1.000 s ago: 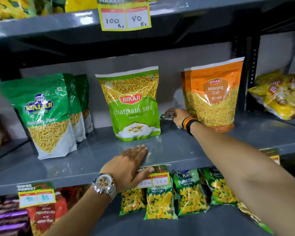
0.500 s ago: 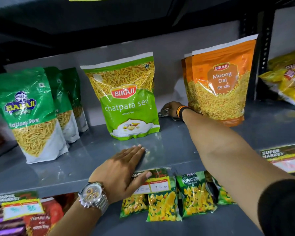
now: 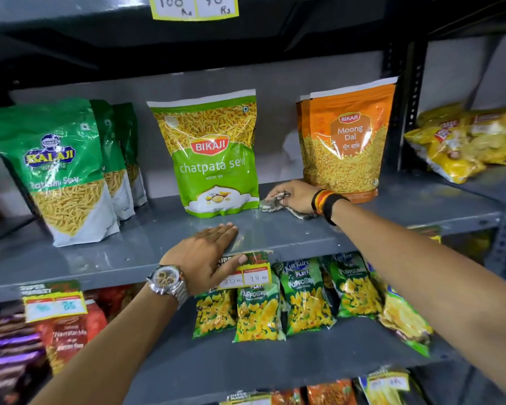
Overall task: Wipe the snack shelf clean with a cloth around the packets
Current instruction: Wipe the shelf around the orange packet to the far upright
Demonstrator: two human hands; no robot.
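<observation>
A grey metal shelf (image 3: 146, 244) holds upright snack packets. My right hand (image 3: 297, 195) presses a crumpled grey cloth (image 3: 270, 204) onto the shelf, in the gap between the green chatpata sev packet (image 3: 214, 159) and the orange moong dal packet (image 3: 345, 141). The cloth pokes out on both sides of the hand. My left hand (image 3: 206, 255), with a watch on the wrist, lies flat on the shelf's front edge, fingers together and thumb over a price tag (image 3: 250, 276). Green Balaji sev packets (image 3: 56, 168) stand at the left.
Small green puffcorn packets (image 3: 301, 296) hang and lie on the shelf below. Red and purple packets (image 3: 65, 334) sit lower left. Yellow packets (image 3: 462, 141) lie on the neighbouring shelf at right, past a perforated upright post (image 3: 409, 92). A price label (image 3: 195, 7) hangs from the shelf above.
My right hand with the cloth has slid forward, out from the back of the gap towards the shelf's middle. My left hand stays on the front edge.
</observation>
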